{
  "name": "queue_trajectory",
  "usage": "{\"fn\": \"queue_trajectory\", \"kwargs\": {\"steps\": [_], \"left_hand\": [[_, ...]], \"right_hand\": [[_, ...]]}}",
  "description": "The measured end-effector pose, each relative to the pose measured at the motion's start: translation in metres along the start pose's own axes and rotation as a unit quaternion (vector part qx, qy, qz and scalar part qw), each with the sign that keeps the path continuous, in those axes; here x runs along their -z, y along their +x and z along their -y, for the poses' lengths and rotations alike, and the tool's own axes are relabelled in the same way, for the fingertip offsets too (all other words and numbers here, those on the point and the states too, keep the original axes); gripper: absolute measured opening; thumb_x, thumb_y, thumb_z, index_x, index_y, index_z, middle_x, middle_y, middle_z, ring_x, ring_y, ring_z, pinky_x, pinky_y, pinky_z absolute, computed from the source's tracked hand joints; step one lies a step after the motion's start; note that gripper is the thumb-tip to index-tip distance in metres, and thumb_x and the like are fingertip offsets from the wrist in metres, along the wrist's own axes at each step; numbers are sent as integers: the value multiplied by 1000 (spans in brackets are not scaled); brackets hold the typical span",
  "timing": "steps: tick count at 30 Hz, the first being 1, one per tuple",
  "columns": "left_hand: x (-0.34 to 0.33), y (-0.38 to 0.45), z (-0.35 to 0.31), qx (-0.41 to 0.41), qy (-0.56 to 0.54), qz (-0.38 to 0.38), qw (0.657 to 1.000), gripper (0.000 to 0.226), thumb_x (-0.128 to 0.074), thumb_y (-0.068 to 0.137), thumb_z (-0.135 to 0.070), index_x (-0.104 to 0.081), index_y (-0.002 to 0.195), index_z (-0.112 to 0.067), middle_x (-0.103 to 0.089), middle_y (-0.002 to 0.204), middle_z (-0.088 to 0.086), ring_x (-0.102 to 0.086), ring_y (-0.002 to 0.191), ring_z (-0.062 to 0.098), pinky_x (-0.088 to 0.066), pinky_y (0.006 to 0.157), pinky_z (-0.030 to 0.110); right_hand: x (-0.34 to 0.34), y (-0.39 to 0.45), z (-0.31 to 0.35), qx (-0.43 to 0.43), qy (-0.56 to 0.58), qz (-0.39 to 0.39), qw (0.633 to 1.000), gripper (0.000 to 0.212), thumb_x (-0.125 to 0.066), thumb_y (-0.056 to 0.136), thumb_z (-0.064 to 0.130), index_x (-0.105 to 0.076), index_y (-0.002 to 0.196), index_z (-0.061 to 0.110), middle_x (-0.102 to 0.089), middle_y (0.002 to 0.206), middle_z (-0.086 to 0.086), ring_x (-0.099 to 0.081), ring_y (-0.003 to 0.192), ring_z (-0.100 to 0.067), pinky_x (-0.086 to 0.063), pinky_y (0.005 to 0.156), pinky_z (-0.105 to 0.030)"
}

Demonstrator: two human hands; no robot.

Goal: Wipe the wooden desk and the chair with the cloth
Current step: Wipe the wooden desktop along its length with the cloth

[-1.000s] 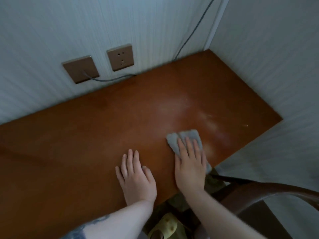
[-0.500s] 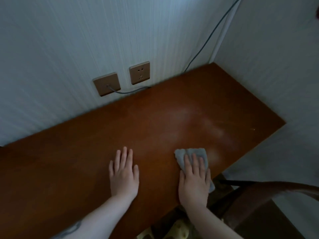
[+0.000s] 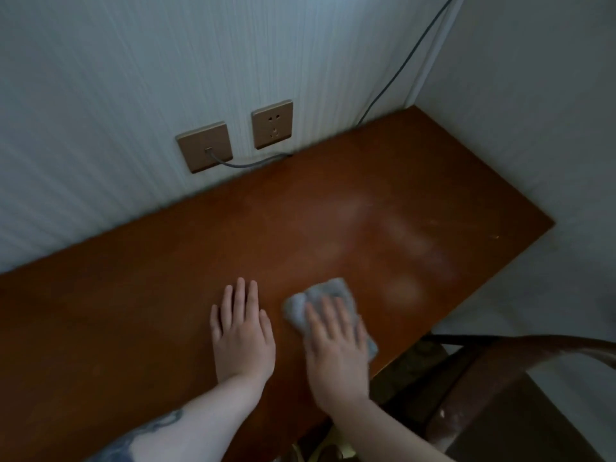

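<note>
- Head view: we see the wooden desk (image 3: pixel 166 295) set into a corner, its back edge against a pale ribbed wall (image 3: pixel 100 95) and its right end against a side wall.
- Our right hand (image 3: pixel 336 351) lies flat on the grey cloth (image 3: pixel 320 295), fingers straight and pressing it onto the desk near the front edge, towards the right end. The hand is motion-blurred.
- The cloth is bunched, showing beyond the fingertips and at the hand's right side.
- Our left hand (image 3: pixel 241 335) rests palm down on bare wood just beside the right hand, fingers straight and together, holding nothing.
- Pale smears mark the desk surface beyond the cloth.
- The chair (image 3: pixel 500 368) stands off the desk's front right corner, its curved dark back showing.
- Two brown wall sockets (image 3: pixel 271 123) sit above the back edge; a grey cable (image 3: pixel 246 164) runs from the left one.
</note>
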State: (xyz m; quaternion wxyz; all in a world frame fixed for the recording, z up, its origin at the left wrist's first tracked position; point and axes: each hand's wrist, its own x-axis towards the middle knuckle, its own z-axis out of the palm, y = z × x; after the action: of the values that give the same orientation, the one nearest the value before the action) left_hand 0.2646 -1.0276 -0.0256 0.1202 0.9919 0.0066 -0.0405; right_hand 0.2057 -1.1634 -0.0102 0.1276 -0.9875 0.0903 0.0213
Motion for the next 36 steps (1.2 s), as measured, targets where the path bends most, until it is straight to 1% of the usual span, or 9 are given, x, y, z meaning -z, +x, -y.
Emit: {"fn": "queue_trajectory", "kwargs": {"steps": [5,11,18,21,24,27,30,33,36], "left_hand": [[-1,1,2,-2,-10,3,1000,54,-24,98,-28,-34,150,-21,-26,158,-2,-17,148,17,-13,119,42],[-3,0,1,-1,-12,0,1000,51,-22,102,-31,-31,151,-22,-26,158,-3,-15,148,16,-11,119,40],[-2,1,1,-8,-32,-17,999,58,-22,94,-30,-39,147,-12,-35,154,3,-25,145,21,-20,116,45],[-1,1,1,-3,-24,-3,1000,56,-18,98,-33,-34,149,-16,-29,157,-1,-18,148,18,-15,119,42],[0,1,0,-8,-14,9,1000,58,-13,99,-37,-29,151,-19,-24,159,-2,-12,149,17,-10,119,40],[0,1,0,0,-23,3,1000,55,-23,98,-30,-35,149,-15,-30,157,1,-18,147,20,-15,118,44],[2,1,0,2,-16,17,1000,51,-33,99,-24,-34,150,-15,-28,158,1,-17,148,20,-14,119,45],[5,1,-1,2,-13,29,999,54,-22,100,-33,-29,152,-18,-23,159,-1,-11,149,18,-9,120,42],[7,0,-2,-4,-9,30,1000,57,-15,99,-37,-23,153,-20,-17,161,-2,-6,149,17,-4,119,40]], "right_hand": [[11,68,10,207,0,121,971,53,-23,101,40,-19,154,35,-9,163,11,7,149,-11,5,121,-43],[-1,43,-2,-118,10,-39,992,51,-31,103,38,-23,154,35,-19,161,8,-3,150,-15,-7,121,-46],[8,80,14,220,15,122,968,49,-34,103,38,-27,151,37,-14,162,13,2,150,-10,3,120,-39],[8,74,-16,-5,31,33,999,51,-38,103,35,-25,152,38,-17,161,11,-1,150,-11,-6,121,-45],[-1,26,-12,-218,30,-86,972,50,-31,101,37,-31,151,34,-25,160,5,-9,150,-17,-15,119,-48],[-9,-4,10,-20,5,-17,1000,50,-30,97,41,-35,147,37,-32,157,6,-17,148,-18,-23,116,-51],[4,22,-16,215,10,78,973,46,-36,100,38,-35,146,39,-28,157,12,-9,149,-11,-11,120,-48],[14,39,-62,21,44,-4,999,48,-48,99,30,-39,146,37,-30,157,11,-8,147,-8,-19,118,-51],[9,14,-67,-303,48,-128,943,49,-45,101,30,-35,148,34,-29,158,6,-14,148,-16,-17,118,-48]]}}
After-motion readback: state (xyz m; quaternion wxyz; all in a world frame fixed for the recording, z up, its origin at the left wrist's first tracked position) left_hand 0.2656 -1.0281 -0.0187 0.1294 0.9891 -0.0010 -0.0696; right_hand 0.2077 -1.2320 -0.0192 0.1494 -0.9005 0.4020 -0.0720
